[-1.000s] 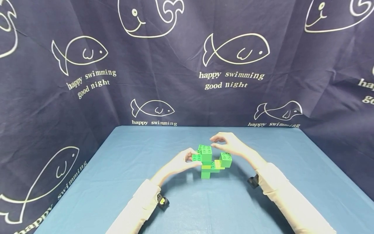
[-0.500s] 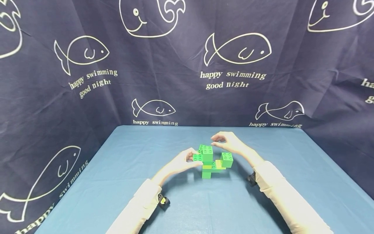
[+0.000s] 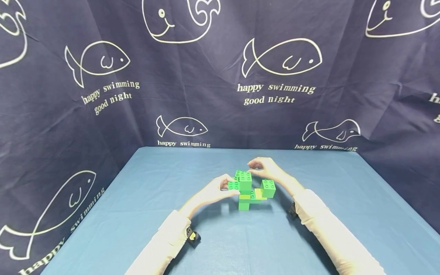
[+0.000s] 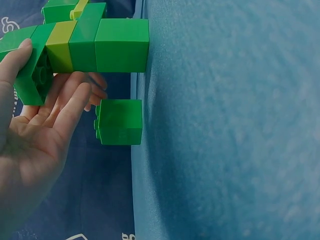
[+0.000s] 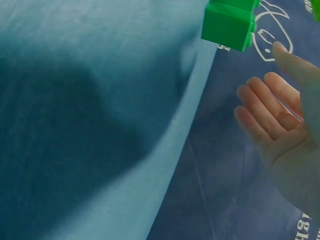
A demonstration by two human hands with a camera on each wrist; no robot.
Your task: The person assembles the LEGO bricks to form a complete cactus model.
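In the head view, a model of green and lime building blocks (image 3: 244,205) stands upright at mid-table. My left hand (image 3: 214,190) grips its left side, with thumb in front and fingers behind. The left wrist view shows the thumb (image 4: 17,57) pressed on a green block of the model. My right hand (image 3: 268,168) is beside the top block (image 3: 245,182), thumb tip right at its edge, fingers loosely bent and holding nothing. Below it, the model's right arm carries a green block (image 3: 268,188). Another green block (image 4: 120,122), studs upward, shows beyond the left fingers.
A blue cloth (image 3: 220,244) covers the table. Dark blue curtains (image 3: 220,95) printed with white fish and lettering rise behind it and at both sides. A small black wrist camera (image 3: 193,236) hangs under the left sleeve.
My right hand has moved slightly down and in, closer to the model's top block. The left hand keeps its grip, and the model stands as before. The head view has shifted slightly.
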